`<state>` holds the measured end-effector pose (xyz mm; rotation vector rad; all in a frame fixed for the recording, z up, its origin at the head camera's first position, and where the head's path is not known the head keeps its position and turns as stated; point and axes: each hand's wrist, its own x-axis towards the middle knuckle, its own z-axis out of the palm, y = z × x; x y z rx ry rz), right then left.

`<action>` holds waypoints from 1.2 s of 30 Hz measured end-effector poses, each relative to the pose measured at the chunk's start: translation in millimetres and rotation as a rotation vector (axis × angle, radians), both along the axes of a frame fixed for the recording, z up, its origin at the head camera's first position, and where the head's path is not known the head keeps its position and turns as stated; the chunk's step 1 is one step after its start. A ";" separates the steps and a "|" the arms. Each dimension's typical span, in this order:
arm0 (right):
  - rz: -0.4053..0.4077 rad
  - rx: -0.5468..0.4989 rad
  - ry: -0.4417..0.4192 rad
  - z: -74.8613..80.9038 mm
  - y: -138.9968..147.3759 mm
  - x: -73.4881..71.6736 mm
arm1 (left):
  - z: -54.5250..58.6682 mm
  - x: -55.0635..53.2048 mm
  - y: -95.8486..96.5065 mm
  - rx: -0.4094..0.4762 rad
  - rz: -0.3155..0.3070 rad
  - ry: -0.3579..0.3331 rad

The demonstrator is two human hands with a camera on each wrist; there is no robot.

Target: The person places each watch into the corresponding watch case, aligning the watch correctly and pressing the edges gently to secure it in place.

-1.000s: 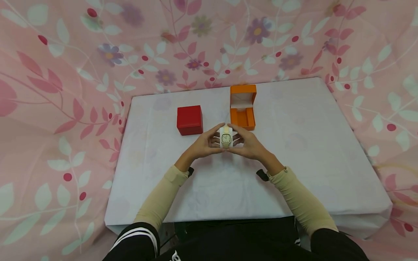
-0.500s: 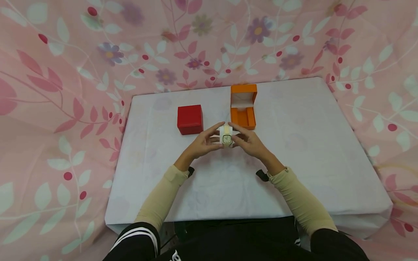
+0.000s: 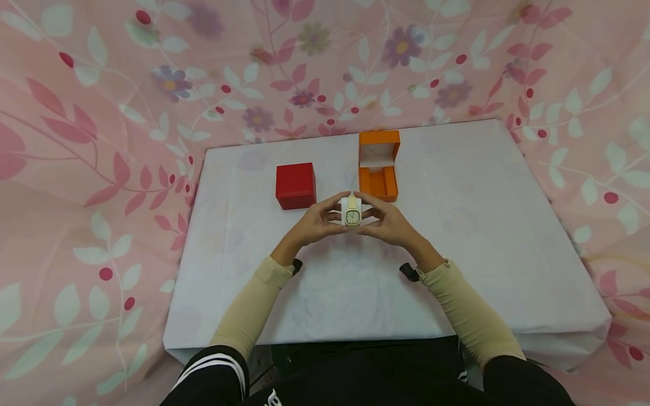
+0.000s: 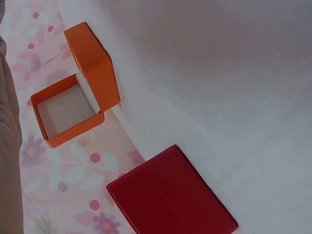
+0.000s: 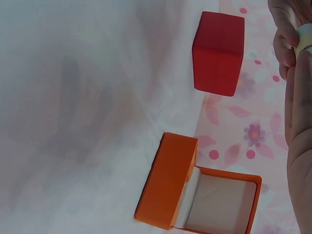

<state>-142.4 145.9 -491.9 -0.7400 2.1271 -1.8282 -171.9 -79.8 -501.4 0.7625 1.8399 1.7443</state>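
A wristwatch (image 3: 352, 216) with a pale yellow strap and a squarish face sits round a white cushion (image 3: 344, 206). My left hand (image 3: 319, 222) grips the cushion's left side between fingers and thumb. From the other side, my right hand (image 3: 387, 224) holds it the same way. In the head view the watch face points up toward me. Beyond the right hand stands an orange box (image 3: 378, 181), lid raised. The closed red box (image 3: 295, 186) lies beyond the left hand. Only a strip of the watch and cushion shows at the right wrist view's edge.
A white cloth covers the table (image 3: 487, 254). Pink floral fabric (image 3: 304, 73) hangs behind it and at both sides. Pale lining shows inside the raised lid (image 4: 68, 109) in the left wrist view.
My right thumb moved up onto the side of the watch face, then back down to the cushion's lower edge. The watch and cushion stay nearly in place between both hands.
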 end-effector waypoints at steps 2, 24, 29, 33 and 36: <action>0.016 0.011 -0.008 -0.2 0.7 -0.4 | -2.7 -1.1 -0.3 0.000 0.004 0.006; -0.059 0.093 0.111 2.8 -1.8 1.3 | -0.7 -2.5 5.7 -0.019 -0.015 0.060; -0.050 0.108 0.082 2.0 0.9 1.5 | -1.7 -1.2 8.0 -0.069 -0.005 0.109; -0.027 0.113 0.072 -0.6 2.5 0.6 | -4.3 0.9 9.1 -0.078 0.022 0.135; -0.012 0.128 0.075 -7.6 3.9 -1.9 | -6.3 2.2 9.5 -0.085 0.029 0.138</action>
